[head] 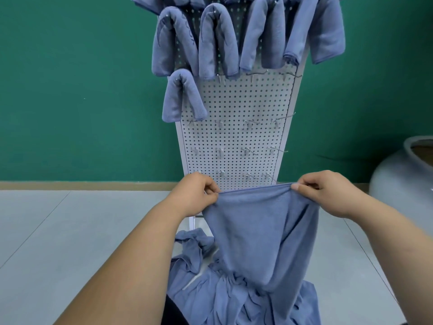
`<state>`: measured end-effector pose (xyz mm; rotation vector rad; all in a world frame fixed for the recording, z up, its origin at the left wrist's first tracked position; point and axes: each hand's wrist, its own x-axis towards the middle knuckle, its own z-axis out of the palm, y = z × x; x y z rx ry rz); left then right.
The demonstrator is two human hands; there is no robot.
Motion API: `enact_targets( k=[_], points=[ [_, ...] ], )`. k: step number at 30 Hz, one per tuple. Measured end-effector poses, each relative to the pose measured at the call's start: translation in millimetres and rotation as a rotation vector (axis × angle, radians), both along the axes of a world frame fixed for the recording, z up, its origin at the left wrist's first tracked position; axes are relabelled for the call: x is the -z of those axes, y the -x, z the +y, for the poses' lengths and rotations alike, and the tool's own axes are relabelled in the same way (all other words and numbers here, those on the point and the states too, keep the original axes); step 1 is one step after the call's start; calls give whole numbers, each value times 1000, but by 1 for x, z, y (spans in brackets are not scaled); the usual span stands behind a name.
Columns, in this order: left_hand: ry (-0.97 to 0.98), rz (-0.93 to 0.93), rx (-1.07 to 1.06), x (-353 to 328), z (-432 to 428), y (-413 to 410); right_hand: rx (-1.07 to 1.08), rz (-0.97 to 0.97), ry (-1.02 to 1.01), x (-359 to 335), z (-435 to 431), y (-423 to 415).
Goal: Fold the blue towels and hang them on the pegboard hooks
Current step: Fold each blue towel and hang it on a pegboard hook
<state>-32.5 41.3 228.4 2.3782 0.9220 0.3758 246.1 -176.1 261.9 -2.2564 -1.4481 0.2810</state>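
Note:
A blue towel [260,231] hangs stretched between my two hands in front of the white pegboard [236,137]. My left hand [195,195] pinches its top left corner and my right hand [328,192] pinches its top right corner. Its lower end drops onto a heap of crumpled blue towels [225,296] on the floor below. Several folded blue towels [218,41] hang over hooks along the top of the pegboard, and one more folded towel [182,96] hangs a row lower at the left. Bare metal hooks [251,123] stick out of the lower rows.
The pegboard stands against a green wall [82,90] on a pale grey tiled floor [70,231]. A large grey pot [403,177] sits at the right edge beside the board.

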Motion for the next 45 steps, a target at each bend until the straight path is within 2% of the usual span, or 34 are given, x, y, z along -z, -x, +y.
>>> enact_targets(
  k=[6, 9, 13, 17, 29, 34, 37, 41, 45],
  points=[
    [-76, 10, -92, 4, 11, -3, 47, 26, 25, 13, 5, -15],
    [-94, -86, -139, 2, 5, -14, 24, -19, -48, 15, 18, -2],
    [41, -273, -6, -8, -23, -33, -88, 2, -187, 7, 38, 31],
    [92, -347, 79, -5, -41, -49, -217, 92, -245, 2, 51, 56],
    [-222, -179, -231, -8, -3, -25, -181, 150, -118, 9, 62, 29],
    [-292, 8, -380, -4, 13, -12, -90, 95, -103, 8, 55, 6],
    [-262, -41, -274, 2, 5, -21, -77, 66, -152, 15, 56, 11],
    [-13, -205, 63, 6, -22, -41, -178, 98, -242, 15, 63, 36],
    [56, -284, 60, 9, -37, -58, -232, 122, -242, 12, 65, 51]
  ],
)
